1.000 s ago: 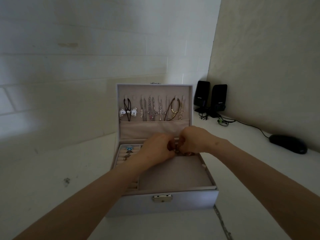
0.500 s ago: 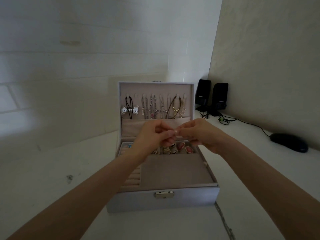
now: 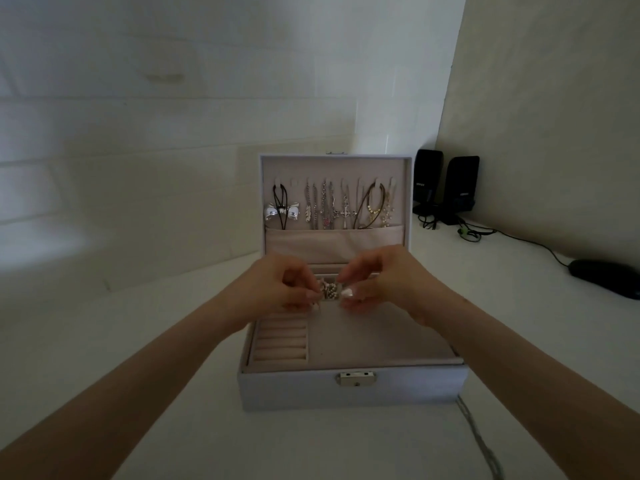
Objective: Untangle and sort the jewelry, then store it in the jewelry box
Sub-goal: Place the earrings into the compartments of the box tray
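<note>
Both hands meet above the open jewelry box [image 3: 353, 389]; left hand [image 3: 277, 289] and right hand [image 3: 381, 282] each pinch an end of a small beaded jewelry piece [image 3: 329, 292] held over the box's tray; necklaces [image 3: 332, 209] hang inside its raised lid; speakers [image 3: 446, 185] right of box.

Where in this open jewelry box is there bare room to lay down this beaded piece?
The wide flat compartment is bare: right of the ring rolls, behind the front wall with the latch. The necklaces hanging in the lid are crowded.
</note>
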Tool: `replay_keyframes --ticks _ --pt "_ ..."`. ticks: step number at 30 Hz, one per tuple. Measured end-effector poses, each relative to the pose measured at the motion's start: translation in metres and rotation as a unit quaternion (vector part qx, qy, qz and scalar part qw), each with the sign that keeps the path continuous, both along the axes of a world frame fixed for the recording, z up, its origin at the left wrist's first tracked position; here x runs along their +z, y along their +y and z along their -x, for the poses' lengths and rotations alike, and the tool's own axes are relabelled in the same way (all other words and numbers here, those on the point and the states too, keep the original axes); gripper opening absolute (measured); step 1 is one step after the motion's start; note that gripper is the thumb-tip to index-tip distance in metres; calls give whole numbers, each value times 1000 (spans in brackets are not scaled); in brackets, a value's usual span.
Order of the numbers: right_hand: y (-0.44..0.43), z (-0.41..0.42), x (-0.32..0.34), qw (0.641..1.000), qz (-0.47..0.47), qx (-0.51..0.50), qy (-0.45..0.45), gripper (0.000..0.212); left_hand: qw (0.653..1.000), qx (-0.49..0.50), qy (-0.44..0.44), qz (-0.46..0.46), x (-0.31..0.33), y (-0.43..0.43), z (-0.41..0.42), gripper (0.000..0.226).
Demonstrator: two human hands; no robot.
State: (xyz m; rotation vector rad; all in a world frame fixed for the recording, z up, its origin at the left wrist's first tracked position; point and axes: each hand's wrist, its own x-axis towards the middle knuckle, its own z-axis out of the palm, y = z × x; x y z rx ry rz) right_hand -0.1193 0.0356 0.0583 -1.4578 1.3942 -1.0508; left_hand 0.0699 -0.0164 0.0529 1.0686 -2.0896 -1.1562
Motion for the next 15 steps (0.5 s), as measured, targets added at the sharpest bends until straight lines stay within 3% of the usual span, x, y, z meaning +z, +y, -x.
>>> replay_keyframes --ticks 4,15 --pt "-4 -6 -6 997 31 -27 67 21 997 -29 -57 44 0 -3 3 8" --pt "-10 -4 -5 998 6 -28 60 13 987 -49 -139 58 1 -16 10 17"
